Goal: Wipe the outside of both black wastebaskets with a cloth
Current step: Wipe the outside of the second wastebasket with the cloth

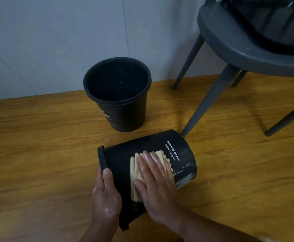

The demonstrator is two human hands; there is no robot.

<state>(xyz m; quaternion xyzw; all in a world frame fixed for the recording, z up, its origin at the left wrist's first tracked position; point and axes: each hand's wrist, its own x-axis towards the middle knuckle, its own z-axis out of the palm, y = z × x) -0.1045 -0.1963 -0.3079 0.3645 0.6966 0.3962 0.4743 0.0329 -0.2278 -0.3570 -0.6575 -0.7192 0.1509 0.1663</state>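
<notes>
One black wastebasket [179, 151] lies on its side on the wooden floor, rim to the left, white lettering on its wall. My left hand [106, 194] grips its rim, thumb over the edge. My right hand [156, 182] presses a pale yellow cloth [134, 179] flat against the basket's upper wall, fingers straight and wet with suds. Streaks of foam show near the basket's base. A second black wastebasket [125, 112] stands upright behind it, close to the wall, its mouth facing up.
A dark grey chair [230, 42] stands at the right, one leg [205, 105] reaching the floor just beside the lying basket's base. A grey wall [55, 41] runs along the back. The wooden floor [37, 154] spreads to the left.
</notes>
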